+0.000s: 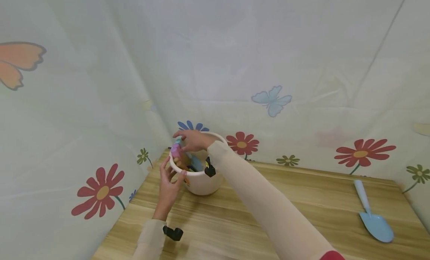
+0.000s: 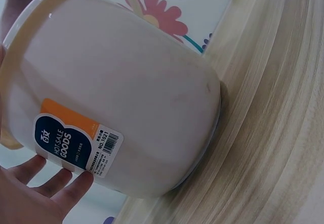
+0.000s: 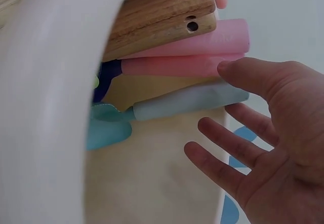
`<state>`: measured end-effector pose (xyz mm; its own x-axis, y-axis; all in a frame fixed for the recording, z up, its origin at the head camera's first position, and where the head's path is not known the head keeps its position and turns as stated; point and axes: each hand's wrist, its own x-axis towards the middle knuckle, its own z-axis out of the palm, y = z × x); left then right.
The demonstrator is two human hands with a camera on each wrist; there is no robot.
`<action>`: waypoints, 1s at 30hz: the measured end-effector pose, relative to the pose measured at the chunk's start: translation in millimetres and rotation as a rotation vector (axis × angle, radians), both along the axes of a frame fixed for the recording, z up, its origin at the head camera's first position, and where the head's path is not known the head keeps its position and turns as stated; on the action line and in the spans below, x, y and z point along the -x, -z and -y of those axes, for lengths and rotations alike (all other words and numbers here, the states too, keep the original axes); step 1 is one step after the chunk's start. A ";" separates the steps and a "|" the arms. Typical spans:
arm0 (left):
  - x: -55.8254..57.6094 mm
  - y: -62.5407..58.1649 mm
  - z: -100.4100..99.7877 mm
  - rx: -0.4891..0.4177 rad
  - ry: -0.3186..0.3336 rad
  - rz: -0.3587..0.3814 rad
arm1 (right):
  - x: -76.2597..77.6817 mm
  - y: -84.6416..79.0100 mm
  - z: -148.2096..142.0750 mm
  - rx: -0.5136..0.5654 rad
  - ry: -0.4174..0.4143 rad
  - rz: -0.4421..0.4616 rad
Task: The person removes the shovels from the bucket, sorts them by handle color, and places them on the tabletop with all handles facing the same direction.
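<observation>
A cream bucket (image 1: 201, 183) stands on the wooden table; its orange and navy label (image 2: 76, 143) shows in the left wrist view. My left hand (image 1: 169, 185) holds the bucket at the rim and side. Over the bucket, my right hand (image 1: 196, 139) has its fingers spread, thumb and forefinger lying on either side of a light-blue handle (image 3: 187, 100). That handle belongs to a small tool with a teal blade (image 3: 109, 133) inside the bucket. Beside it lean pink handles (image 3: 177, 66) and a brown wooden piece with a hole (image 3: 162, 16). Their lower ends are mostly hidden.
A light-blue trowel (image 1: 376, 226) lies at the right of the wooden table (image 1: 295, 200). Pale curtains (image 1: 218, 65) with printed flowers and butterflies stand behind the table and to its left.
</observation>
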<state>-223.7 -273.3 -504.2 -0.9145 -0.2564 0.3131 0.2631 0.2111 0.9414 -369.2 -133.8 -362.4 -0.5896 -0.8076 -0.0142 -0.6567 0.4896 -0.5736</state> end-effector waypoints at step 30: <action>-0.7 1.8 -0.1 0.020 -0.010 -0.003 | 4.9 5.8 -9.3 0.044 0.087 -0.129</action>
